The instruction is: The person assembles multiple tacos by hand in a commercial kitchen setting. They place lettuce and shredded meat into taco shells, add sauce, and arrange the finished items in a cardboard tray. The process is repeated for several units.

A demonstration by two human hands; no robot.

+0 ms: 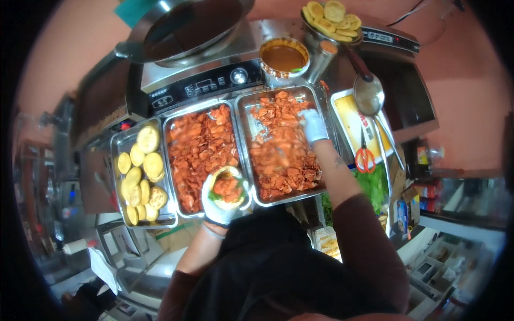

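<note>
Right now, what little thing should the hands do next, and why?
Probably the right hand should pinch up some meat from the right tray and carry it over to the bun. The left hand holds that bun open, with greens and some meat inside.

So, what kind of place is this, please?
Probably a street-food stall or small kitchen: steel trays of red-sauced meat, a tray of round buns, and a wok on a cooker.
</note>
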